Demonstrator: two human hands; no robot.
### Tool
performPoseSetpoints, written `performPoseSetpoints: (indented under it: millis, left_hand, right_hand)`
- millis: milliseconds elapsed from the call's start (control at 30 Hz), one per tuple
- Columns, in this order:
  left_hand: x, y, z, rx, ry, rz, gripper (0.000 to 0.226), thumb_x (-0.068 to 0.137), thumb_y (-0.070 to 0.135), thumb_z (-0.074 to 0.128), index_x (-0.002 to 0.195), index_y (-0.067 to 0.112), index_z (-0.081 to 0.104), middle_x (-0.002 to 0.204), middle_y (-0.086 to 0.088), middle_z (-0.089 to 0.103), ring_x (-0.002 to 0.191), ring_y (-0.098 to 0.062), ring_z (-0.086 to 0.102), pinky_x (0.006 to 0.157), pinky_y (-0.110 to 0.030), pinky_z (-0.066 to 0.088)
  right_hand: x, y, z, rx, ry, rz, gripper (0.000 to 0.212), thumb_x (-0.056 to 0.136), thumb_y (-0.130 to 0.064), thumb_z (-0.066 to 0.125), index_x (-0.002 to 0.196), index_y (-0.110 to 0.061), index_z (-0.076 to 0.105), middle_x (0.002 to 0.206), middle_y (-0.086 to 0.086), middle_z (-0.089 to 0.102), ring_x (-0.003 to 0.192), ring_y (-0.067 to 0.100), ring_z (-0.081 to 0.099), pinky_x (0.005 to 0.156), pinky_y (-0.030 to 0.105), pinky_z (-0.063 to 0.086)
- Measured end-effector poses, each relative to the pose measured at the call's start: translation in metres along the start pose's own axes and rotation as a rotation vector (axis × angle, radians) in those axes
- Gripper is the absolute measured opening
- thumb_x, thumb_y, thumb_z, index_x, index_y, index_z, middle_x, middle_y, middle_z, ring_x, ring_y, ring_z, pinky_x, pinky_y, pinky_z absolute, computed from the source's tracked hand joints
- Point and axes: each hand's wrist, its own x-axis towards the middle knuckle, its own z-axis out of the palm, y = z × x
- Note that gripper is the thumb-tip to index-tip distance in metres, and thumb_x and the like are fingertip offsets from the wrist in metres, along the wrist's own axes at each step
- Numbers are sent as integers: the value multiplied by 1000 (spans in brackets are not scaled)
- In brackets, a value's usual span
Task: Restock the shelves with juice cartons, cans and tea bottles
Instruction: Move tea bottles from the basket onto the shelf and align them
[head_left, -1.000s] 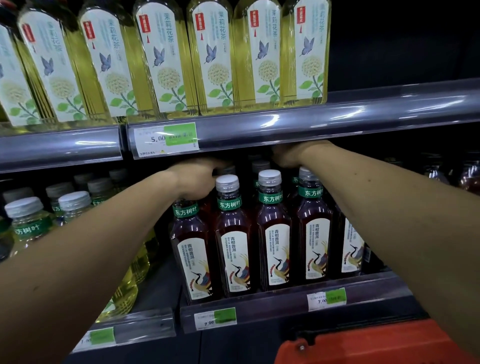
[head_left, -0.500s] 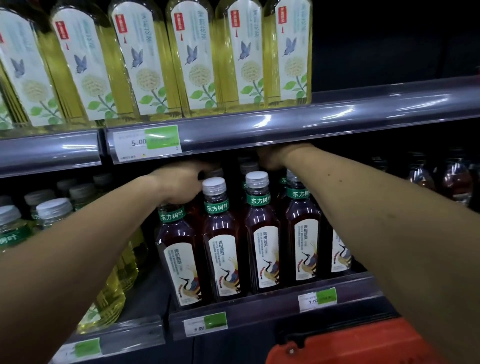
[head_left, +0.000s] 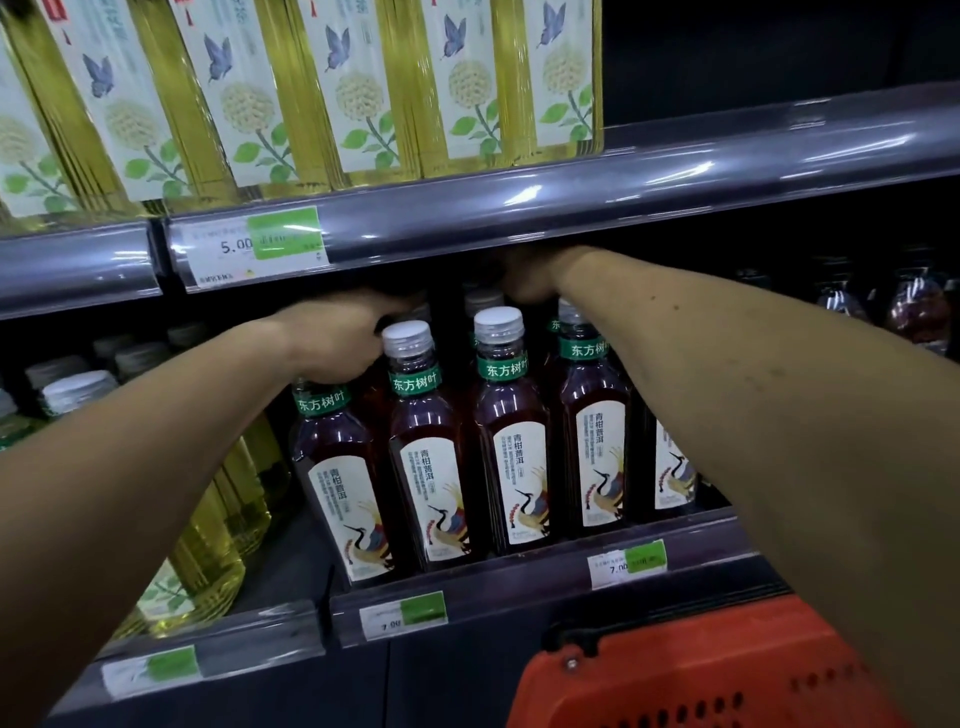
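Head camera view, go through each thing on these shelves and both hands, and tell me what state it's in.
Left hand: curled over the cap of the leftmost dark tea bottle.
Right hand: reaching behind the front row; grip hidden.
Front-row dark tea bottles: upright, capped, labels forward.
Yellow tea bottles: upright on upper shelf.
Orange basket: below the shelf, contents unseen.

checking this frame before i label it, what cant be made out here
- Right hand: head view, fingers hidden in the dark under the upper shelf rail; its hold cannot be told.
- Left hand: covers the cap of the leftmost dark tea bottle.
- Price tags: small print too blurred.
- Red basket: cut off by the bottom edge, contents unseen.
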Motion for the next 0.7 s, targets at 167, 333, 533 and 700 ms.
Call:
performPoseSetpoints:
  millis: [167,333,533,700]
  left_hand:
    - [3,-4,1,13,-9,15,69,103,9,42,160,42,26,164,1,37,136,-27,50,71,-9,38]
    - [1,-1,0,18,-33,36,73,100,5,41,161,42,23,166,-1,33,144,-26,43,91,-21,35]
    - [-3,2,1,22,-59,58,74,99,0,42,161,35,26,162,-6,41,138,-29,48,87,-24,35]
    - [-28,12,-11,109,-34,2,67,91,3,47,151,33,42,141,-11,60,120,-33,59,79,-32,44]
  right_hand:
    - [-8,1,-3,-31,18,5,48,107,-18,37,155,-16,33,159,13,35,143,31,37,113,41,30]
    - [-23,8,-8,7,-15,8,52,109,-40,31,159,-28,24,167,3,20,152,27,22,119,43,20]
    - [-72,18,-19,288,-61,104,64,104,-62,24,157,-27,31,163,6,31,149,28,29,109,37,28]
    - [-138,28,6,28,201,-66,54,103,-57,37,136,-18,51,124,5,64,128,29,54,104,41,39]
